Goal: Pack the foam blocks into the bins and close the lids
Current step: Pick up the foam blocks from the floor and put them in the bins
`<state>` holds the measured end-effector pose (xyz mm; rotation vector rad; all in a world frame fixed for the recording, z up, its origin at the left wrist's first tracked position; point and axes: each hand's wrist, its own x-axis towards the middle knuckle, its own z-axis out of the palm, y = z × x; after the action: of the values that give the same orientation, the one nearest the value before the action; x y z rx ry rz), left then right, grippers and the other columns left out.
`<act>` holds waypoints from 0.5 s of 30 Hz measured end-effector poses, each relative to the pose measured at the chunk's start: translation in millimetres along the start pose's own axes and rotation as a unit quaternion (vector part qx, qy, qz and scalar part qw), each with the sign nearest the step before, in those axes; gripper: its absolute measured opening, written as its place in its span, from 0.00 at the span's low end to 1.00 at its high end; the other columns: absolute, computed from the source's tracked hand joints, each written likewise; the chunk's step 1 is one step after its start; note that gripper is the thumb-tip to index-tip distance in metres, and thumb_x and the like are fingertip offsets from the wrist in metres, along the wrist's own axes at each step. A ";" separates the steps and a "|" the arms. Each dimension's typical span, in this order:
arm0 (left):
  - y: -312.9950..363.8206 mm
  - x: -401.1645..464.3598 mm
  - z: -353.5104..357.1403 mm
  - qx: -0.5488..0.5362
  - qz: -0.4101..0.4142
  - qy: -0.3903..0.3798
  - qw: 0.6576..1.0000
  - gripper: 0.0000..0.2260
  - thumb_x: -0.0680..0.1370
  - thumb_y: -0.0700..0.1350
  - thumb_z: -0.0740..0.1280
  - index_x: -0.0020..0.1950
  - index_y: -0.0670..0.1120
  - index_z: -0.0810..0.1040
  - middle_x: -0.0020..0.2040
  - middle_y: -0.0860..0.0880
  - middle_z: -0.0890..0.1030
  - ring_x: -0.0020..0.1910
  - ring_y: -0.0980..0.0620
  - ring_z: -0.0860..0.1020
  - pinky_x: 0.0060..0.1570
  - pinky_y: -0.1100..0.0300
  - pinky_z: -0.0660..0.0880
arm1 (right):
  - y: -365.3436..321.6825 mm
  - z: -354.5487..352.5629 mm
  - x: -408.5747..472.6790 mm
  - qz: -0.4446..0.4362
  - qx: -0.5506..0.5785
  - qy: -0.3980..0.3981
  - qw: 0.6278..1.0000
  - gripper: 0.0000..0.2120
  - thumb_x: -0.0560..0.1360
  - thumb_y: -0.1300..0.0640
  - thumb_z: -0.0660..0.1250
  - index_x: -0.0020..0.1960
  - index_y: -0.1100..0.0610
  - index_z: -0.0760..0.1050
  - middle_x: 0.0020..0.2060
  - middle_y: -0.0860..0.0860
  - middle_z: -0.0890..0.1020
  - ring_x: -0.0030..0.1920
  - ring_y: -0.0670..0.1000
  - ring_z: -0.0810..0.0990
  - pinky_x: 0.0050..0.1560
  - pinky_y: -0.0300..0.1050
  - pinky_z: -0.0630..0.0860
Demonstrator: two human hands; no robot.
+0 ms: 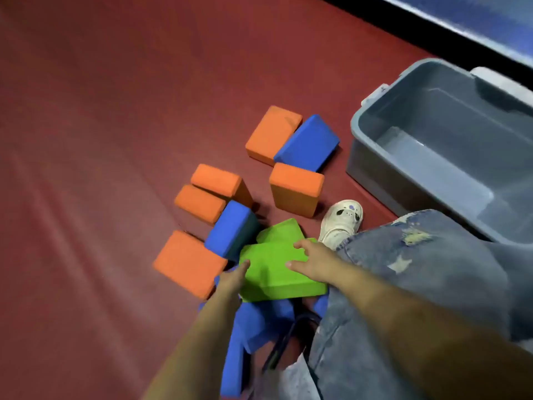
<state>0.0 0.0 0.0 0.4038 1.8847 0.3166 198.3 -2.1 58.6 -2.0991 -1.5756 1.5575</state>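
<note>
the floor [86, 168] is a dark red mat and takes up most of my view. next in size is the grey bin [438, 157], standing open and empty at my upper right with no lid on it; i see one bin only, and a pale tab at its far rim may be a latch or part of a lid, which i cannot settle. the person's jeans leg [418, 284] lies between the hands and the bin, with one white shoe [343, 223] just beside the blocks. the relation that matters: the top green block [274, 269] lies directly under and between both hands, long axis running left to right across my view, and the bin is up and to the right of it, past the knee. the right hand [311, 261] is the nearer one to the bin; it rests spread flat on the block's right half, fingers open, not curled under. the left hand [233, 280] touches the block's left edge, also open. in my judgement neither has a firm hold yet; a lift and a swing to the right would follow. count: five orange blocks [271, 134], two green blocks stacked askew, two clear blue blocks [308, 142], plus blue pieces [251, 321] beneath the green whose number i cannot tell.
</note>
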 end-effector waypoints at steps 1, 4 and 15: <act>-1.5 4.9 7.2 -0.012 -0.036 0.003 0.999 0.28 0.76 0.55 0.68 0.70 0.42 0.67 0.65 0.45 0.71 0.61 0.44 0.71 0.56 0.51 0.70 | 3.8 -3.3 4.5 -0.006 -0.011 -0.007 1.000 0.28 0.72 0.45 0.70 0.69 0.52 0.68 0.63 0.58 0.75 0.61 0.54 0.75 0.60 0.44 0.73; -17.5 19.5 14.3 -0.072 -0.108 0.000 0.992 0.32 0.75 0.57 0.68 0.72 0.41 0.63 0.69 0.44 0.69 0.66 0.42 0.70 0.56 0.48 0.69 | 3.2 -14.7 5.4 -0.004 0.059 -0.001 0.998 0.26 0.72 0.48 0.71 0.68 0.50 0.69 0.62 0.58 0.74 0.56 0.50 0.76 0.53 0.41 0.73; -24.7 28.3 27.6 -0.209 -0.085 0.016 0.974 0.29 0.70 0.53 0.75 0.64 0.43 0.69 0.64 0.40 0.73 0.57 0.42 0.75 0.53 0.44 0.73 | 9.0 -11.6 16.0 0.002 0.054 -0.022 0.998 0.30 0.71 0.48 0.72 0.70 0.50 0.67 0.65 0.57 0.72 0.64 0.52 0.73 0.58 0.40 0.71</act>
<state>14.0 -9.8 -43.4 -0.0478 1.8093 0.5923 212.1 11.2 48.4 -2.0261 -1.4662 1.6607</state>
